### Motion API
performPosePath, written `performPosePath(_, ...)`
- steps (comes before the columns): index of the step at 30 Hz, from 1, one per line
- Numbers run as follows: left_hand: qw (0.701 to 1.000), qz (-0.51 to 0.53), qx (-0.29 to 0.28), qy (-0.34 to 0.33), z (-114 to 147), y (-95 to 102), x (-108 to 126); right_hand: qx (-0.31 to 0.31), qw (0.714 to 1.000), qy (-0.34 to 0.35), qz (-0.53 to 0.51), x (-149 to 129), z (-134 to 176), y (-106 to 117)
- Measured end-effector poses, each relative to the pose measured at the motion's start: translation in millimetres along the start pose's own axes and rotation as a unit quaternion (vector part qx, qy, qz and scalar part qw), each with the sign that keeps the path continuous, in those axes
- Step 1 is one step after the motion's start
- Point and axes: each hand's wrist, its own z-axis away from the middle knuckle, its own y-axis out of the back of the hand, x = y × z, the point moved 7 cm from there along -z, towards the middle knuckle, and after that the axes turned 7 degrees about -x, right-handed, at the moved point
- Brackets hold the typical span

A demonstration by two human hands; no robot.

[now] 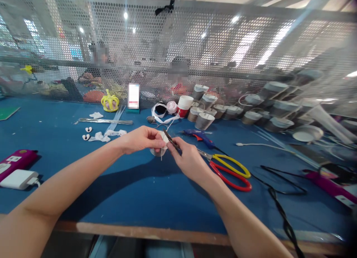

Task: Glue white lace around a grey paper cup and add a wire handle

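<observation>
My left hand (146, 140) is closed, its thumb and fingers pinching a small pale cup-shaped piece (156, 152) with a white top. A thin whitish strip (161, 156) hangs below the fingertips. My right hand (187, 155) wraps round dark pliers (170, 138), whose narrow jaws point up and left at the white top. Fingers hide much of the piece and the tool's handles. Just beyond the hands lies a white ribbon loop (164, 121). Beside my right wrist rest scissors (231, 168) with one yellow and one red handle, and a blue glue gun (202, 137).
Grey buckets (205, 120) stand at the back right near stacked white-and-red paper cups (184, 105). A yellow woven crown (110, 101), a lit phone (134, 96) and metal wires (104, 121) lie back left. Purple power strips (18, 163) flank both sides. A black cable (281, 209) crosses the right.
</observation>
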Motion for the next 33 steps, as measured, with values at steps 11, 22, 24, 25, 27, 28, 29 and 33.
performPosePath(11,0.986,0.141,-0.088,-0.016,1.3,2.6,-0.7,-0.013,0.998,-0.001,-0.066,-4.5,3.2,4.1)
performPosePath(22,0.937,-0.305,0.172,-0.003,10.7,12.4,24.0,0.015,0.998,-0.056,0.034,6.4,-0.5,3.5)
performPosePath(24,0.919,-0.351,0.179,-0.002,11.7,13.7,28.7,-0.006,0.998,-0.063,0.023,7.8,-0.9,1.3)
performPosePath(25,0.928,-0.335,0.161,0.002,10.5,14.6,26.6,-0.021,0.998,-0.058,0.008,7.2,-0.9,-0.4)
performPosePath(27,0.951,-0.28,0.128,0.013,8.1,19.1,20.0,-0.046,0.998,-0.037,-0.019,3.8,-0.5,-2.9)
performPosePath(28,0.958,-0.261,0.123,0.014,7.5,22.3,17.7,-0.053,0.998,-0.026,-0.026,2.0,-0.2,-3.7)
performPosePath(29,0.961,-0.251,0.119,0.013,7.0,25.1,16.2,-0.058,0.998,-0.017,-0.027,0.4,0.1,-4.5)
performPosePath(33,0.966,-0.241,0.096,0.007,5.3,25.9,14.5,-0.07,0.997,-0.011,-0.017,-1.4,1.0,-6.8)
